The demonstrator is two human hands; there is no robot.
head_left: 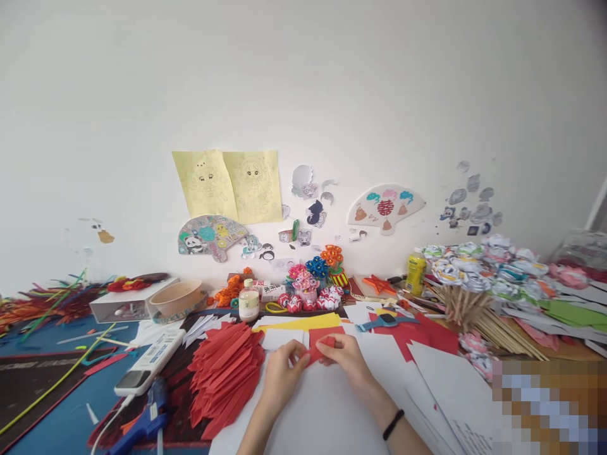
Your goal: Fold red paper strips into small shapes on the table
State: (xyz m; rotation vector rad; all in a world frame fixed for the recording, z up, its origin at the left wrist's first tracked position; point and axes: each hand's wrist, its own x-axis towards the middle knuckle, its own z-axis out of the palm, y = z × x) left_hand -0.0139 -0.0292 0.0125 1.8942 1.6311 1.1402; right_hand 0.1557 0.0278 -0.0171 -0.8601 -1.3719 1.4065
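Observation:
Between my two hands is a small red piece of paper (315, 354), partly covered by the fingers. My left hand (285, 365) pinches its left side between thumb and fingers. On the other side, my right hand (345, 354) grips the paper's right edge, with a black band on that wrist. Just behind lies another red sheet (327, 332), flat on the table. White paper (313, 411) spreads beneath both forearms. To the left of my left hand is a large pile of folded red paper strips (225, 373).
A blue glue gun (147, 423) and a white power strip (152, 363) lie at the left. Behind the hands stand a small bottle (249, 302) and craft flowers (306, 281). A blue watch (389, 321) rests on red paper. Paper flowers on sticks (467, 297) crowd the right.

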